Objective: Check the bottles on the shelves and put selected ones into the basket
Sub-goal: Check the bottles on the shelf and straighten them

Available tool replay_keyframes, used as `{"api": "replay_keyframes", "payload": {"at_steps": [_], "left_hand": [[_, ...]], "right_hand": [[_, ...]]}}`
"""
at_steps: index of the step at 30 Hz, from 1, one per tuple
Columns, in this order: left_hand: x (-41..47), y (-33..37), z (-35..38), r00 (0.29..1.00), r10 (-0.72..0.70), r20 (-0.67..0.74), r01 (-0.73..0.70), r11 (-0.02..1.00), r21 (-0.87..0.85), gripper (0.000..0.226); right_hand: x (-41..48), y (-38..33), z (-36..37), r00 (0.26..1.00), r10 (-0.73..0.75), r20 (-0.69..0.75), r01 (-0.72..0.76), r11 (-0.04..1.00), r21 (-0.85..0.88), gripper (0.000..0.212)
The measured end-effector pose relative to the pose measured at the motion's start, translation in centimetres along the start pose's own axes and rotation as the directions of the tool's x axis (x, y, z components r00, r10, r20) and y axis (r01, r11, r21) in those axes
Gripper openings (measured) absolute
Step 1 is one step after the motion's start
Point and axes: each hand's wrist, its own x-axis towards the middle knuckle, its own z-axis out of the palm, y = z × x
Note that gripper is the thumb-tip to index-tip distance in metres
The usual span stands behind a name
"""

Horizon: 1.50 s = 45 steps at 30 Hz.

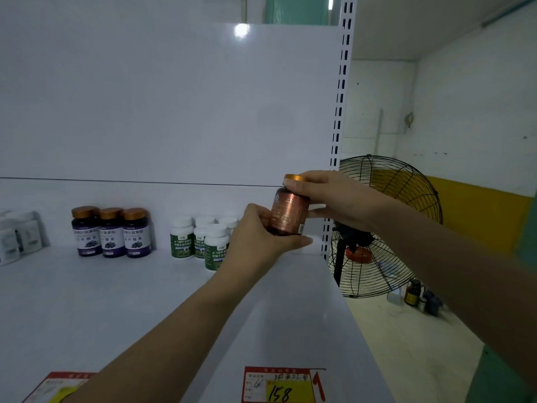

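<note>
A brown bottle (288, 214) with a copper label and a gold cap is held upright above the right end of the white shelf (116, 301). My left hand (261, 237) grips its lower body from the left and underneath. My right hand (334, 199) grips its cap and neck from the right. On the shelf stand three dark bottles with purple labels (112, 232) and several white-capped bottles with green labels (200, 241). No basket is in view.
More white bottles (17, 237) stand at the shelf's far left. Red and yellow price tags (280, 385) hang on the shelf's front edge. Right of the slotted upright (338, 126) stands a black floor fan (383, 228), with small bottles (412, 292) on the floor.
</note>
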Motion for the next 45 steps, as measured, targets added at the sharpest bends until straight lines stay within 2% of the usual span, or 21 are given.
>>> {"api": "replay_keyframes", "payload": {"at_steps": [4, 7, 9, 11, 13, 16, 18, 20, 23, 25, 27, 29, 32, 34, 36, 39, 42, 45], "left_hand": [[0.0, -0.4, -0.9, 0.98, -0.066, 0.187, 0.089, 0.989, -0.117, 0.052], [0.5, -0.6, -1.4, 0.978, -0.015, 0.206, 0.036, 0.995, -0.096, 0.039], [0.9, -0.7, -1.5, 0.979, 0.023, 0.201, -0.012, 0.999, -0.053, 0.038], [1.0, -0.8, -1.5, 0.974, 0.073, 0.213, -0.076, 0.997, 0.005, 0.04], [1.2, -1.1, -1.4, 0.971, 0.141, 0.193, -0.154, 0.986, 0.056, 0.044], [1.7, -1.3, -1.2, 0.965, 0.254, 0.057, -0.259, 0.96, 0.108, 0.047], [2.0, -1.1, -1.1, 0.943, 0.332, -0.03, -0.33, 0.942, 0.052, 0.048], [2.0, -0.7, -0.8, 0.92, 0.387, -0.066, -0.384, 0.922, 0.053, 0.05], [2.3, -0.6, -0.6, 0.905, 0.421, -0.06, -0.416, 0.906, 0.077, 0.054], [2.6, -0.4, -0.7, 0.896, 0.443, -0.043, -0.439, 0.895, 0.077, 0.057], [2.8, 0.1, -1.0, 0.907, 0.421, -0.003, -0.42, 0.907, 0.03, 0.058], [2.9, 1.1, -1.5, 0.947, 0.312, 0.073, -0.304, 0.947, -0.1, 0.056], [3.0, 2.8, -2.6, 0.973, 0.137, 0.184, -0.106, 0.98, -0.171, 0.041], [3.2, 3.4, -3.1, 0.976, 0.03, 0.215, 0.015, 0.978, -0.206, 0.047], [3.2, 3.5, -3.2, 0.965, -0.095, 0.245, 0.158, 0.954, -0.254, 0.058], [2.9, 3.1, -3.1, 0.92, -0.256, 0.298, 0.321, 0.926, -0.197, 0.063], [2.6, 2.3, -3.0, 0.895, -0.318, 0.314, 0.382, 0.909, -0.168, 0.066], [2.7, 1.8, -2.8, 0.882, -0.34, 0.327, 0.405, 0.902, -0.153, 0.066]], "right_hand": [[0.0, 0.2, -0.7, 0.999, -0.03, -0.036, 0.033, 0.996, 0.087, 0.026], [-0.2, 0.6, -0.8, 0.998, -0.053, -0.032, 0.056, 0.993, 0.101, 0.04], [-0.4, 1.0, -0.4, 0.996, -0.074, -0.053, 0.08, 0.988, 0.133, 0.052], [-0.8, 1.3, -0.1, 0.986, -0.133, -0.098, 0.141, 0.987, 0.077, 0.057], [-1.5, 1.4, 0.3, 0.961, -0.251, -0.116, 0.245, 0.967, -0.065, 0.051], [-2.7, 1.4, 1.2, 0.878, -0.467, -0.103, 0.432, 0.867, -0.25, 0.047], [-3.3, 2.0, 1.7, 0.747, -0.66, -0.072, 0.553, 0.678, -0.484, 0.047], [-3.7, 2.5, 1.9, 0.652, -0.756, -0.047, 0.574, 0.534, -0.621, 0.047], [-4.0, 2.7, 1.6, 0.615, -0.785, -0.076, 0.578, 0.514, -0.633, 0.047], [-3.9, 2.2, 1.4, 0.624, -0.775, -0.1, 0.583, 0.547, -0.601, 0.049], [-3.7, 1.1, 1.0, 0.692, -0.7, -0.176, 0.56, 0.675, -0.481, 0.052], [-3.1, -0.5, 0.3, 0.783, -0.563, -0.264, 0.47, 0.814, -0.342, 0.049], [-1.3, -2.5, -0.9, 0.893, -0.298, -0.336, 0.216, 0.941, -0.26, 0.037], [-0.1, -2.9, -1.3, 0.943, -0.078, -0.324, 0.055, 0.995, -0.082, 0.041], [0.7, -2.5, -1.1, 0.959, 0.141, -0.246, -0.112, 0.985, 0.128, 0.037], [1.2, -1.2, -0.4, 0.909, 0.383, -0.166, -0.338, 0.909, 0.243, 0.033], [1.5, 0.3, -0.2, 0.864, 0.491, -0.111, -0.449, 0.852, 0.269, 0.052], [1.6, 1.0, -0.3, 0.867, 0.491, -0.086, -0.456, 0.851, 0.26, 0.051]]}}
